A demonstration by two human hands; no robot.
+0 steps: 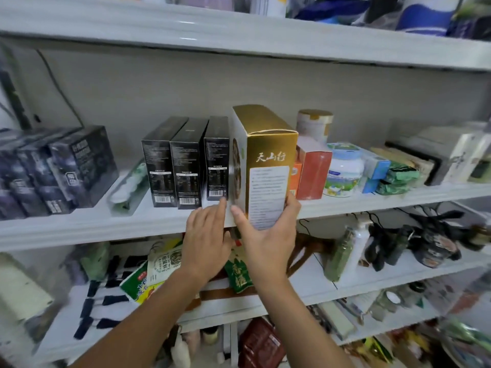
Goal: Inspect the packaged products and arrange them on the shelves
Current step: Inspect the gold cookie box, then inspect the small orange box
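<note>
Head view: we hold a gold box [271, 166] upright at the front of the middle shelf [106, 227]. Our right hand [265, 235] grips the box by its lower end. The thumb lies up its white left face and the fingers curl round its right side. The lower end reaches past the shelf's front rim and our hand hides it, so we cannot tell whether the box rests on the board.

Our left hand [210, 235] holds nothing. Its fingers are straight and close together, and the fingertips reach up into the narrow gap between the gold box and the nearest of three black boxes [186, 166]. We cannot tell which of the two they touch.

The gold box stands between the black boxes on its left and a red-orange box [313, 173] just beside it on its right. The black boxes stand upright in a tight row with their barcodes facing us.

Farther left, a clear packet [127, 187] lies flat beside a cluster of dark printed boxes [66, 168]. Right of the red-orange box stands a white jar [344, 171] with a blue and green label. A gold-lidded tin [314, 123] stands behind, and green packets [398, 179] are stacked farther along.

On the shelf below we see a green packet [239, 274] under our wrists and a pale spray bottle [356, 245] to the right.
</note>
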